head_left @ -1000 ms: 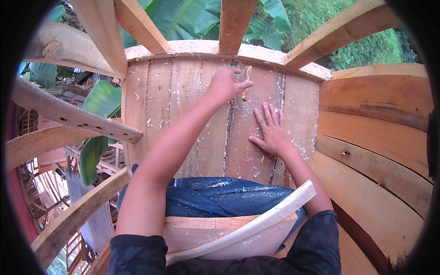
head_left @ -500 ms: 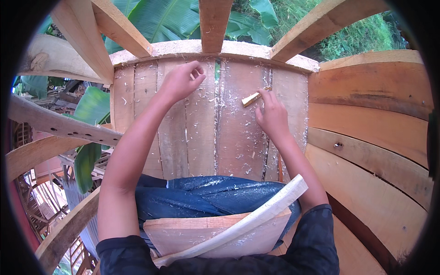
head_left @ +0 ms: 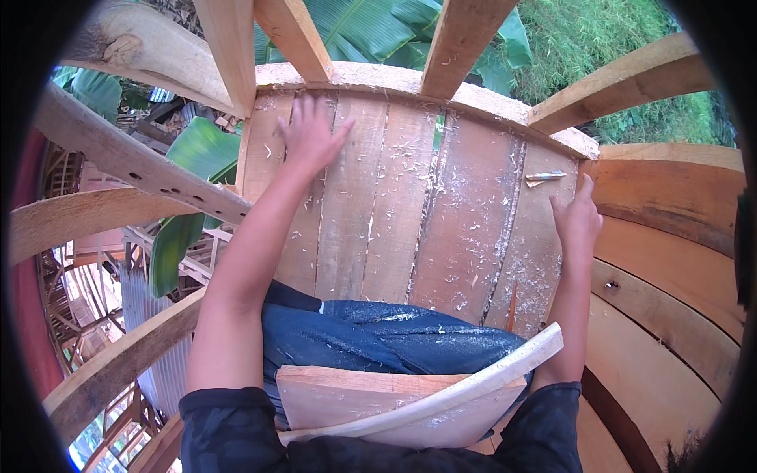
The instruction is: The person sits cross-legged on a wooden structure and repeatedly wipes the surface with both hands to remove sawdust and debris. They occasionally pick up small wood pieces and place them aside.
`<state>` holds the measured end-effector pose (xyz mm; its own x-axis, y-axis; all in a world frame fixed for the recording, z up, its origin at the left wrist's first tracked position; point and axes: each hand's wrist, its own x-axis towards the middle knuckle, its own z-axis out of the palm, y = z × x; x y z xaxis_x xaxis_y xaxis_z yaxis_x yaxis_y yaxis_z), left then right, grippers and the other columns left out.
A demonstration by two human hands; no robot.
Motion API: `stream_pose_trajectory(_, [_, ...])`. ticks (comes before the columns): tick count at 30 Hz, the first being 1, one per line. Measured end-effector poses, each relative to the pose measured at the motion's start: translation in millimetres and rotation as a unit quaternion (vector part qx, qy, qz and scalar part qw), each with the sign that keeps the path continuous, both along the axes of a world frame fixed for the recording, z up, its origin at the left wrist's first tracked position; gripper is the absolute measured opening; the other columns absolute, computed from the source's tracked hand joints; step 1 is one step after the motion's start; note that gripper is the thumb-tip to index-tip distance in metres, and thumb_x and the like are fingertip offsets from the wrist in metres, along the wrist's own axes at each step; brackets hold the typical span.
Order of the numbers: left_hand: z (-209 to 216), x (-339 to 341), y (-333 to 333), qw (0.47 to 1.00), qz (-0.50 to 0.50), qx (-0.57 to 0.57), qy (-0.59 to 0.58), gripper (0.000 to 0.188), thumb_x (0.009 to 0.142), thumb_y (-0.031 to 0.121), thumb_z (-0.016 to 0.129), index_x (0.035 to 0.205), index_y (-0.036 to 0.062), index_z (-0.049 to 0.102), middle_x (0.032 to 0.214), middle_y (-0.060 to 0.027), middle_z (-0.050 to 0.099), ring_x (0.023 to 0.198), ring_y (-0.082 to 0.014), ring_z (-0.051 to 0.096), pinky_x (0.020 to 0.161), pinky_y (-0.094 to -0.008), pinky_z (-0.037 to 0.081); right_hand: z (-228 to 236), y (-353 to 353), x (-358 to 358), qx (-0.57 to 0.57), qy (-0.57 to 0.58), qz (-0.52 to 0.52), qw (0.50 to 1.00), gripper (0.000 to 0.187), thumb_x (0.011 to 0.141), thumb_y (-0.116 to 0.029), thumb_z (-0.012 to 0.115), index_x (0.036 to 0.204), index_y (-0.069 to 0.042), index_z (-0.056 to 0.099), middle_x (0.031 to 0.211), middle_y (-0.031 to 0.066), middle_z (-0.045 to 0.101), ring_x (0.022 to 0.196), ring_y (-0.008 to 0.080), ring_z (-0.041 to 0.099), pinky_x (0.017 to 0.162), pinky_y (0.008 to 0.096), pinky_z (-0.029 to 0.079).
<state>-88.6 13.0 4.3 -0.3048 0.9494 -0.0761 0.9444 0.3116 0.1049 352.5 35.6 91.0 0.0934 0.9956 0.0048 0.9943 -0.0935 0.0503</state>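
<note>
Your left hand (head_left: 309,135) lay flat, fingers spread wide, on the far left of the plank panel (head_left: 410,205), seemingly bracing you. Your right hand (head_left: 578,217), fingers loosely together and empty, rested just near of a small wood sliver (head_left: 544,177) at the right edge.

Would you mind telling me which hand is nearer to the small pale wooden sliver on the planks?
Right. The right hand sits just below the small pale wooden sliver; the left hand rests flat far across the planks.
</note>
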Motion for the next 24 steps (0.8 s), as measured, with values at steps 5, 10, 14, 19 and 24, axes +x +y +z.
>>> stream_pose_trajectory(5, [9, 37, -6, 0.945, -0.308, 0.05, -0.094, 0.071, 0.095, 0.054, 0.049, 0.148, 0.0094, 0.036, 0.154, -0.0155, 0.033, 0.146, -0.0295, 0.027, 0.119, -0.0552, 0.014, 56, -45, -31, -0.08, 0.168, -0.017, 0.982, 0.056, 0.082, -0.031, 0.075, 0.129, -0.008, 0.055, 0.074, 0.0086, 0.061, 0.071, 0.0263, 0.063, 0.07, 0.041, 0.047])
stream_pose_trajectory(10, [22, -8, 4, 0.996, -0.042, 0.084, -0.005, 0.071, 0.094, 0.055, 0.049, 0.144, 0.0061, 0.039, 0.15, -0.0177, 0.037, 0.145, -0.0288, 0.027, 0.117, -0.0571, 0.015, 71, -87, -50, -0.173, 0.31, -0.036, 0.934, 0.06, 0.08, -0.026, 0.078, 0.132, -0.009, 0.054, 0.072, 0.0064, 0.054, 0.064, 0.0171, 0.054, 0.062, 0.0326, 0.046])
stream_pose_trajectory(14, [-9, -18, -8, 0.999, -0.007, 0.031, 0.03, 0.081, 0.093, 0.06, 0.047, 0.147, 0.001, 0.033, 0.156, -0.0231, 0.025, 0.149, -0.0328, 0.016, 0.117, -0.0586, 0.011, 55, -101, -44, -0.173, 0.391, -0.041, 0.903, 0.058, 0.08, -0.024, 0.077, 0.132, -0.008, 0.055, 0.073, 0.0058, 0.054, 0.064, 0.0165, 0.053, 0.062, 0.031, 0.045])
stream_pose_trajectory(19, [-12, 65, -20, 0.966, -0.247, 0.054, -0.059, 0.078, 0.093, 0.065, 0.04, 0.151, 0.0138, 0.033, 0.158, -0.0213, 0.021, 0.149, -0.0348, 0.014, 0.118, -0.0592, 0.009, 21, -83, -28, -0.204, 0.335, -0.024, 0.919, 0.056, 0.082, -0.028, 0.074, 0.13, -0.006, 0.055, 0.073, 0.0097, 0.059, 0.07, 0.0221, 0.061, 0.066, 0.0362, 0.048])
stream_pose_trajectory(24, [-3, 112, -32, 0.887, -0.448, -0.007, -0.113, 0.079, 0.094, 0.067, 0.036, 0.154, 0.0157, 0.026, 0.161, -0.0159, 0.018, 0.15, -0.0279, 0.011, 0.119, -0.0572, 0.004, -12, -82, -28, -0.214, 0.327, 0.048, 0.919, 0.051, 0.084, -0.031, 0.072, 0.126, -0.006, 0.057, 0.071, 0.0113, 0.06, 0.073, 0.0291, 0.063, 0.071, 0.0404, 0.051])
